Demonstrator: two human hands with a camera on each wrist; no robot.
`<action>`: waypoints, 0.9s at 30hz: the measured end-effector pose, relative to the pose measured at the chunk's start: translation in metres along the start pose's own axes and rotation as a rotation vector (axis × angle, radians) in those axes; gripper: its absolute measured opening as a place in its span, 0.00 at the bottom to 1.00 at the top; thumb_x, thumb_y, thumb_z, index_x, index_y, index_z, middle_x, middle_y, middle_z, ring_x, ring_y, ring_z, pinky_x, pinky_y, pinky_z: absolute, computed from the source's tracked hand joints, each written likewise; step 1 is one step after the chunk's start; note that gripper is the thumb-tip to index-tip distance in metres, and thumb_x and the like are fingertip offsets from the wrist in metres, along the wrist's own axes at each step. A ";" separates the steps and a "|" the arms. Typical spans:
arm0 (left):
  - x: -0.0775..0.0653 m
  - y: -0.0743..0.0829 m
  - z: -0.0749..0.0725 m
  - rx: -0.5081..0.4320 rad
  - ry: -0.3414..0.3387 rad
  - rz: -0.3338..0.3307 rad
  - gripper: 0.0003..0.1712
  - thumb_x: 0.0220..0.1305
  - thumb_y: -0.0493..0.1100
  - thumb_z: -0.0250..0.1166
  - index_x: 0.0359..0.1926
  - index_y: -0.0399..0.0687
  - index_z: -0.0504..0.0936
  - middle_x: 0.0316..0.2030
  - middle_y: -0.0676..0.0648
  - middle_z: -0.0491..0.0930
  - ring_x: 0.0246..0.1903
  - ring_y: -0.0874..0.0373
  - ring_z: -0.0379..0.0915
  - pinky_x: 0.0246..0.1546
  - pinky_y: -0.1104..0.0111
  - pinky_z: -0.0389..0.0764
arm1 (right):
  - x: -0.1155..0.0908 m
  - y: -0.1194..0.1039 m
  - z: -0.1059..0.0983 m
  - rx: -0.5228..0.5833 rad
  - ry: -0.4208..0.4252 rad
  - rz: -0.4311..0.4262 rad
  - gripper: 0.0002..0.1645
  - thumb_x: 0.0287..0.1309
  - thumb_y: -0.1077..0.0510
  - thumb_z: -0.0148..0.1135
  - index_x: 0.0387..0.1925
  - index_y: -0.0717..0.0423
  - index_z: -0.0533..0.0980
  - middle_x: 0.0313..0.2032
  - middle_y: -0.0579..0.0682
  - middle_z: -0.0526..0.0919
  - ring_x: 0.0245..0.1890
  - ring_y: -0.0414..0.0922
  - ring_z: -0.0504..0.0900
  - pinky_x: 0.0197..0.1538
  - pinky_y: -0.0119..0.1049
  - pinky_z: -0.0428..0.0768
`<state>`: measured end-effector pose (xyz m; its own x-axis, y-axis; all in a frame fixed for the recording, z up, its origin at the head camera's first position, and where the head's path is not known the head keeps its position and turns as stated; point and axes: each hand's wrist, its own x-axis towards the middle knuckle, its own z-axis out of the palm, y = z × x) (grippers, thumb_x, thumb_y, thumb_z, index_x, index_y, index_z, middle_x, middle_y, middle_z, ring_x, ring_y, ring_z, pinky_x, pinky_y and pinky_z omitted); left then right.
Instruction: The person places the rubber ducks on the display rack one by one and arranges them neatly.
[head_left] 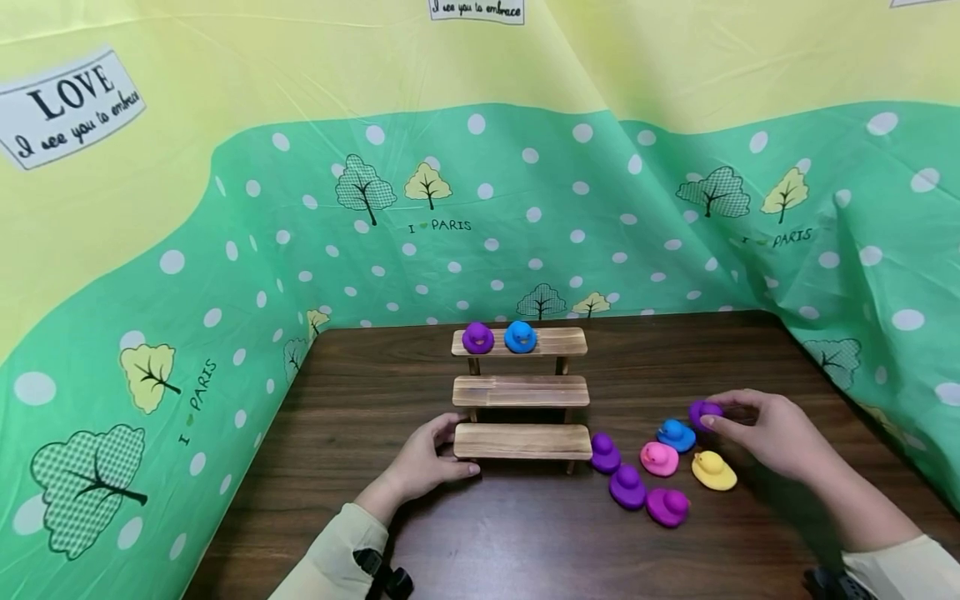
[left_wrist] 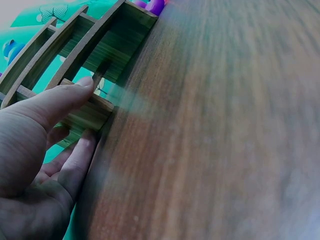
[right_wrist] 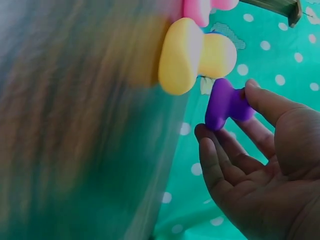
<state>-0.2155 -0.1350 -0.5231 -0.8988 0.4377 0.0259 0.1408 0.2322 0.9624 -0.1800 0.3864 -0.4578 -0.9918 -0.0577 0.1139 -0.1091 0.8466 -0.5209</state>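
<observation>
My left hand (head_left: 422,460) grips the left end of a three-tier wooden stand (head_left: 522,442); in the left wrist view its thumb and fingers close about a leg under the tiers. My right hand (head_left: 776,429) pinches a purple toy duck (right_wrist: 221,105) between thumb and fingers, at the far right of a cluster of ducks. Nearest to it are a blue duck (head_left: 677,435) and a yellow duck (head_left: 714,471). On the top tier sit a purple duck (head_left: 477,337) and a blue duck (head_left: 521,337), side by side.
A pink duck (head_left: 659,458) lies left of the yellow one. Purple ducks (head_left: 627,487) lie by the stand's right end, with a magenta-purple duck (head_left: 667,507) nearer the front. Behind the dark wooden table (head_left: 360,375) hangs a green and yellow printed cloth (head_left: 480,167).
</observation>
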 end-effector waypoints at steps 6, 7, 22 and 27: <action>-0.001 0.001 0.001 0.002 0.000 -0.002 0.42 0.53 0.32 0.82 0.67 0.35 0.72 0.57 0.40 0.80 0.57 0.48 0.78 0.52 0.66 0.86 | 0.004 -0.014 0.000 0.028 0.058 -0.042 0.25 0.63 0.42 0.75 0.52 0.56 0.86 0.45 0.58 0.89 0.45 0.58 0.87 0.39 0.36 0.85; -0.001 0.001 0.000 -0.002 -0.001 -0.003 0.42 0.53 0.32 0.82 0.67 0.36 0.72 0.57 0.40 0.80 0.57 0.48 0.78 0.52 0.66 0.86 | 0.005 -0.017 0.000 0.036 0.063 -0.047 0.25 0.63 0.43 0.75 0.51 0.56 0.86 0.45 0.58 0.89 0.44 0.58 0.88 0.38 0.33 0.84; 0.000 -0.003 -0.001 -0.013 -0.008 -0.002 0.43 0.52 0.32 0.83 0.67 0.37 0.72 0.56 0.42 0.81 0.56 0.49 0.78 0.51 0.67 0.86 | 0.018 -0.063 0.004 0.117 0.120 -0.095 0.21 0.63 0.45 0.76 0.51 0.52 0.84 0.37 0.49 0.89 0.33 0.45 0.82 0.31 0.31 0.81; 0.001 -0.003 -0.001 -0.011 -0.008 0.002 0.43 0.53 0.32 0.83 0.68 0.37 0.72 0.57 0.41 0.81 0.56 0.49 0.78 0.51 0.67 0.87 | 0.023 -0.076 0.004 0.136 0.135 -0.119 0.19 0.63 0.47 0.77 0.50 0.51 0.85 0.38 0.49 0.89 0.34 0.46 0.83 0.32 0.30 0.82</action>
<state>-0.2169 -0.1363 -0.5260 -0.8951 0.4452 0.0261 0.1386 0.2219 0.9652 -0.1951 0.3184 -0.4191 -0.9544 -0.0739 0.2892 -0.2422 0.7580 -0.6056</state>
